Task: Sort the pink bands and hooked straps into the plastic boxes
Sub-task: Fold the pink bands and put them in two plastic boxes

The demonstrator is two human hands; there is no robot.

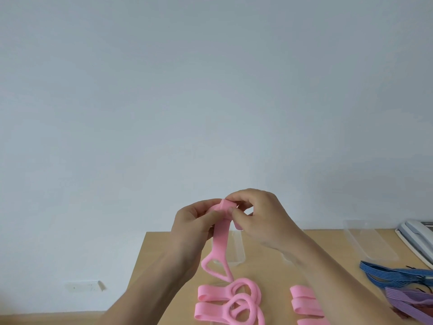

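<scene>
Judged from how things lie, the sorting is near its start: nothing can be seen inside either box, and most of the stock lies loose on the worktop [164, 254]. In the lower middle of the frame the left hand [192, 225] and the right hand [260, 216] are raised together above the worktop, both with fingers curled and pinching the top end of one pink band [221, 240], which looks as if it is being folded or straightened before it goes away. Just behind the hands a clear plastic box [239, 249] stands on the worktop, largely hidden by them. Below it, at the bottom centre, a heap of pink bands [210, 294] waits, and just to its right, partly under the right forearm, a second folded group [302, 299]. Further right a second clear box [372, 242] sits near the back edge, apparently empty, with the blue hooked straps [393, 275] and the purple straps [410, 303] lying outside it at the lower right. The held band is a flat, soft, matt pink strip, doubled over at the top where the fingers pinch it, hanging limp, with its lower end split into a rounded loop that dangles just above the heap.
</scene>
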